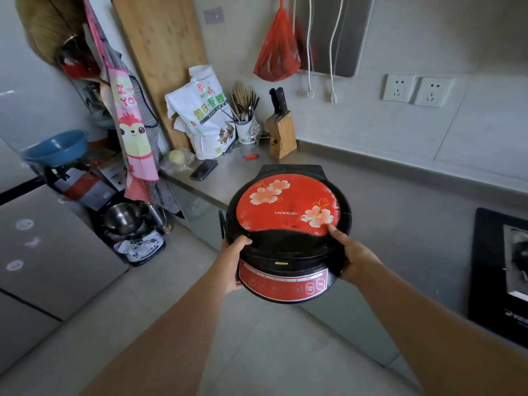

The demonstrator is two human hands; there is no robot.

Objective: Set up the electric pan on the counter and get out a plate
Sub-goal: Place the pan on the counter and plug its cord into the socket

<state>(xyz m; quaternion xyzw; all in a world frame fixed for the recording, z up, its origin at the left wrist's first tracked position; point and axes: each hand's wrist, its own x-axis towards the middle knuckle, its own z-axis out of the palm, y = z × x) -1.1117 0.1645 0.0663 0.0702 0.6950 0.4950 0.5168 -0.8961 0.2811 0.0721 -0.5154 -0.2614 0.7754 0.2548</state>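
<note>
You hold the round black electric pan with the red flowered lid [288, 232] in 2 hands, above the grey tabletop [400, 212] edge. Left hand [233, 264] and right hand [353, 257] each keep a curled grip on its rim. Lower it level, well clear of the dark phone [203, 169].

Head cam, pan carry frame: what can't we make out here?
- Electric pan underside and cord: hidden by its own body, head view.
- Left hand fingers: wrapped behind the pan's side; only thumb and palm show.
- Right hand fingers: mostly under the pan's edge.
- Control panel labels: too small to read.
- Black stove: cut off by the right edge.
- Plate: none visible.
</note>
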